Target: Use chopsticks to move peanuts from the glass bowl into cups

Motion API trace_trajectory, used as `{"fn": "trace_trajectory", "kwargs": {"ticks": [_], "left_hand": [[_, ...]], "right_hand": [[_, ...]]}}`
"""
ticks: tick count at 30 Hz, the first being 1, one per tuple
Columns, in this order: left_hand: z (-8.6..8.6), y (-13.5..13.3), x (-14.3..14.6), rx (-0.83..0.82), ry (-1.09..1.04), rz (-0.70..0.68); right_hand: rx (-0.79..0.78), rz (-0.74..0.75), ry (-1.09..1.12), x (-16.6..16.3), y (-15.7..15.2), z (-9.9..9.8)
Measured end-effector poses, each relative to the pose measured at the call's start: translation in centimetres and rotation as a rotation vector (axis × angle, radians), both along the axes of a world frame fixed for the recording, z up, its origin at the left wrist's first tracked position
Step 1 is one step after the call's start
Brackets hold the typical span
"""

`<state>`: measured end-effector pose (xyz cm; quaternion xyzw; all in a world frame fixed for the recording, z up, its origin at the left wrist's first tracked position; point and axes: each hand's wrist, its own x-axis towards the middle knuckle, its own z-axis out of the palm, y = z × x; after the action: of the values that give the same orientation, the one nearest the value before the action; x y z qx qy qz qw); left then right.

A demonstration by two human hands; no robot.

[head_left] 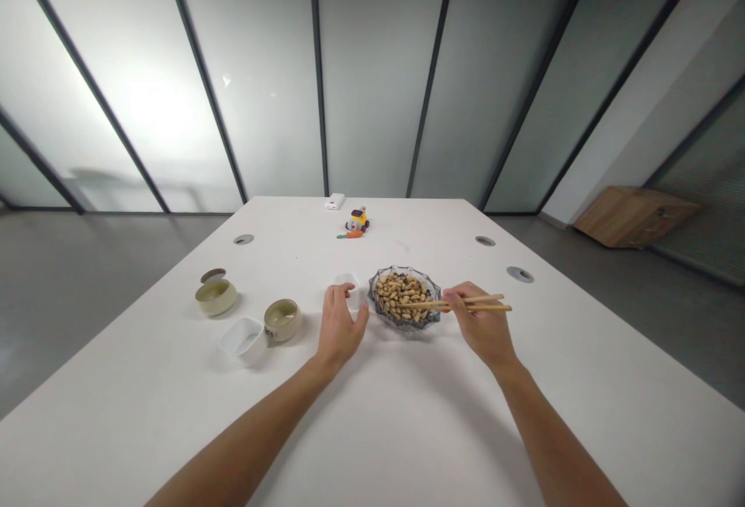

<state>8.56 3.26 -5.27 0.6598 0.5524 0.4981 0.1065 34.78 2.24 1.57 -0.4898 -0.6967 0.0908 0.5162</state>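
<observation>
In my right hand is a pair of wooden chopsticks, pinched between closed fingers. Their tips reach into a clear, scallop-edged glass bowl filled with peanuts and some dark seeds or pieces. To the left of that bowl, my left hand curves its thumb and fingers around a small white plastic container. The hand covers much of this container, so its contents are hidden.
Left of my left hand stand a greenish ceramic cup, another white container and a second green cup. Farther back are a toy truck, an orange carrot-like object and a white device. Round grommets dot the white table.
</observation>
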Motion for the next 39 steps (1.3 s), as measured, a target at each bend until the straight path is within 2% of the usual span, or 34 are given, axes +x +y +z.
{"fn": "trace_trajectory", "kwargs": {"ticks": [3, 6, 16, 22, 31, 39], "left_hand": [[-0.4, 0.7, -0.7, 0.019, 0.009, 0.105], [-0.7, 1.3, -1.1, -0.008, 0.043, 0.145], [-1.3, 2.8, -1.7, -0.118, 0.068, 0.042], [-1.3, 2.6, -1.5, -0.104, 0.095, 0.062], [-1.3, 2.5, -1.5, -0.114, -0.003, 0.052], [-1.1, 2.1, -1.3, -0.117, -0.012, 0.044]], "right_hand": [[-0.015, 0.019, -0.016, 0.0, 0.0, -0.1], [-0.002, 0.023, -0.037, 0.1, 0.1, -0.3], [0.058, -0.001, -0.052, 0.2, 0.1, -0.4], [0.12, -0.042, -0.047, 0.3, 0.1, -0.4], [0.139, -0.075, -0.05, 0.6, 0.1, -0.3], [0.153, -0.044, -0.047, 0.3, 0.0, -0.4]]}}
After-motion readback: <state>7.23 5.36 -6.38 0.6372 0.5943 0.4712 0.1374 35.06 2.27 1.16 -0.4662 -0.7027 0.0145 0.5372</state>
